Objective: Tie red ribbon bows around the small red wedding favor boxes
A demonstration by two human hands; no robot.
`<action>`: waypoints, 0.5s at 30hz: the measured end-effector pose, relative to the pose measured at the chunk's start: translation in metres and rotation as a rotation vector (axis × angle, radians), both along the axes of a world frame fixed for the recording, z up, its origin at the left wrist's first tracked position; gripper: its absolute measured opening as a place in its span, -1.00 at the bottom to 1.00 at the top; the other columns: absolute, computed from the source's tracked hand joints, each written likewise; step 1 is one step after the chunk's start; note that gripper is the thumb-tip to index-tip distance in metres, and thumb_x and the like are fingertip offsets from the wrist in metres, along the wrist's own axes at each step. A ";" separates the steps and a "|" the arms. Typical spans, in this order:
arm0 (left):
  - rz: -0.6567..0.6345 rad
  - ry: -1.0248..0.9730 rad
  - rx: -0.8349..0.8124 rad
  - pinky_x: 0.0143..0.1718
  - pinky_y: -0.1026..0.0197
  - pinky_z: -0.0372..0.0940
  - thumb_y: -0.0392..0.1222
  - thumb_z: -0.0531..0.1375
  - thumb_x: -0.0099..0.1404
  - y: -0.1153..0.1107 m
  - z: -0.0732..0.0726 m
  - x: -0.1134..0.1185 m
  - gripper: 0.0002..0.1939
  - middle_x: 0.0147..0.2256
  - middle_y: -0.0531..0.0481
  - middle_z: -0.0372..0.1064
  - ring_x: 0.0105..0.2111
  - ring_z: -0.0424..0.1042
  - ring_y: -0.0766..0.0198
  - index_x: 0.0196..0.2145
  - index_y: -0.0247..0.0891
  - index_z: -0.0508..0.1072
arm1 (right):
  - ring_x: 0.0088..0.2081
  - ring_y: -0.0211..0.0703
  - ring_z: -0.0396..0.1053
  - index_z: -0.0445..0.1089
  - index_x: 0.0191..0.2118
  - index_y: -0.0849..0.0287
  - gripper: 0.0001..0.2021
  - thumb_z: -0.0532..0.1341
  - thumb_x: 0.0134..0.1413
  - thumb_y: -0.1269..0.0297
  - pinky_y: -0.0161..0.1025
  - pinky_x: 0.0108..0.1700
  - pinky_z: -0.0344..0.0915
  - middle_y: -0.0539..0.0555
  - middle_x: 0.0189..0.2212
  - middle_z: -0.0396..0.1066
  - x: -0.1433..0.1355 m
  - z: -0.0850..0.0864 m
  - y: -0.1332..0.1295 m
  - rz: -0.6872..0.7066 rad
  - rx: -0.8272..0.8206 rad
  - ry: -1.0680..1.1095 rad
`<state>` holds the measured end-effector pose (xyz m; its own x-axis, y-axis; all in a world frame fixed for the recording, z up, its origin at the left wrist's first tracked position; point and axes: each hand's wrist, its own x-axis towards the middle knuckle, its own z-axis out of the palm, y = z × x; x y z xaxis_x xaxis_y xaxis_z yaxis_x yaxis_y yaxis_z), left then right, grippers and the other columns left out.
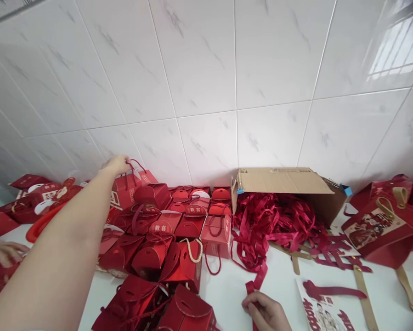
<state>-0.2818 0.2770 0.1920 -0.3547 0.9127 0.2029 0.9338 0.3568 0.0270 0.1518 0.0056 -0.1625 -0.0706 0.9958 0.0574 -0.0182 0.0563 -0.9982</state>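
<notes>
My left arm reaches across the boxes to the back, where my left hand point(117, 164) is closed at the cord handle of a red gift bag point(125, 191) near the wall. Its fingertips are partly hidden. At the bottom right of centre, my right hand point(266, 312) pinches a dark red ribbon point(260, 277) above the white table. That ribbon leads up to a tangled heap of red ribbon point(275, 220) spilling out of a cardboard box point(285, 180). Rows of small red boxes point(165, 223), some with cord handles, stand between my two hands.
Another person's hand point(6, 252) rests on a red box at the far left. More red boxes point(30, 180) lie behind it. To the right are gold straps point(364, 294), a printed card point(325, 315) and larger red bags point(381, 225). A tiled wall point(206, 147) runs along the back.
</notes>
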 end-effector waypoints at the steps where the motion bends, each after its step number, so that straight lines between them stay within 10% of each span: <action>1: 0.000 0.024 0.019 -0.10 -0.02 0.36 -0.11 0.15 0.33 -0.005 0.007 0.000 -0.64 -0.01 -0.13 0.34 -0.09 0.40 0.13 0.02 -0.30 0.34 | -0.40 -0.09 0.36 0.47 -0.44 0.22 -0.52 0.14 0.04 -0.16 -0.26 -0.32 0.30 0.14 -0.48 0.42 0.002 0.002 0.000 0.030 0.000 -0.005; 10: -0.023 0.143 0.315 -0.08 0.06 0.32 -0.09 0.17 0.29 -0.094 0.091 0.017 -0.69 -0.14 -0.06 0.41 -0.12 0.39 0.15 -0.10 -0.35 0.42 | -0.38 -0.06 0.39 0.46 -0.42 0.22 -0.60 0.17 0.05 -0.07 -0.23 -0.29 0.32 0.13 -0.46 0.44 0.004 0.012 -0.005 0.040 0.037 -0.033; 15: -0.016 0.133 0.456 -0.04 0.16 0.23 -0.13 0.12 0.26 -0.171 0.109 0.025 -0.68 -0.28 0.04 0.37 -0.17 0.38 0.24 -0.14 -0.43 0.44 | -0.34 -0.02 0.41 0.46 -0.41 0.21 -0.62 0.18 0.05 -0.05 -0.19 -0.25 0.34 0.13 -0.44 0.47 0.008 0.020 -0.009 0.073 0.061 -0.093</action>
<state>-0.2568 0.1061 0.3005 -0.2845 0.7254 0.6267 0.9452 0.3216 0.0569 0.1601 -0.0037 -0.1421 -0.1505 0.9827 0.1076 0.0678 0.1188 -0.9906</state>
